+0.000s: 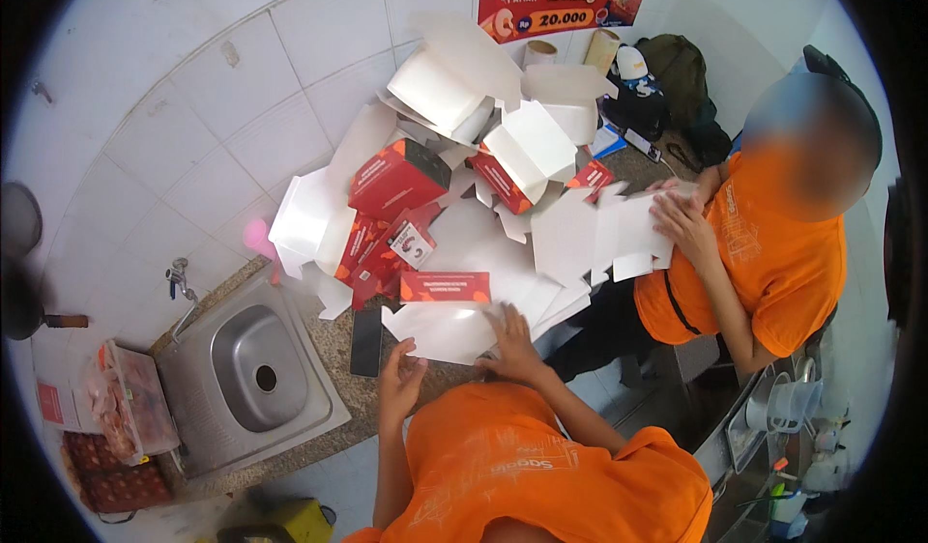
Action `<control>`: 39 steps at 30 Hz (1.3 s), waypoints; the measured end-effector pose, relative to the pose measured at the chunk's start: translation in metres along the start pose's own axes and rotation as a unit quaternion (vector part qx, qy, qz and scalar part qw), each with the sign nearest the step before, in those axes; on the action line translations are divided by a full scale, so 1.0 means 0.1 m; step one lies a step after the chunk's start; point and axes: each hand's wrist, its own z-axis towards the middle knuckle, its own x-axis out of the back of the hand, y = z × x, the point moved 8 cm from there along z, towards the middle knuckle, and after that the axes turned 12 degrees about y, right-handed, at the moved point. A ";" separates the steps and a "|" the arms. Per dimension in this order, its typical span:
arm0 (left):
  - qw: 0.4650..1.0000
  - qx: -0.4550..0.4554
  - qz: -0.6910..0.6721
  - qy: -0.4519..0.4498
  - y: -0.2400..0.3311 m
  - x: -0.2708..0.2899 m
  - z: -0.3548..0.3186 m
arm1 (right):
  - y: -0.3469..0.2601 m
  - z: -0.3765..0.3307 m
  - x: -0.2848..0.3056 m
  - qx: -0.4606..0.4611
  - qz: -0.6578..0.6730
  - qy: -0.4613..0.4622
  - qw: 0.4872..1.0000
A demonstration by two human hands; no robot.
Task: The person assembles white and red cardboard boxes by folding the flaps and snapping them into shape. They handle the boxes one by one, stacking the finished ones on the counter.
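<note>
A partly folded cardboard food box (440, 330), white inside with a red printed panel at its far side, lies at the counter's near edge. My left hand (401, 377), fingers curled, pinches its near left edge. On the near right edge my right hand (514, 348) grips the box, fingers on the white surface and thumb by the rim. Beyond it lie flat white box blanks (483, 243) and red printed pieces (372, 253). Folded boxes, among them a red one (398, 178) and an open white one (530, 152), are heaped behind.
A co-worker in orange at the right handles a white box blank (633, 229). Left of the pile are a dark phone (365, 342), a steel sink (261, 355) with a tap (181, 280), and a clear tub (140, 398). Bags (677, 74) stand at the far right corner.
</note>
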 end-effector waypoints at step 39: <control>0.996 -0.005 0.027 0.081 -0.06 0.12 0.24 | -0.14 0.92 2.12 -0.015 0.175 0.374 0.910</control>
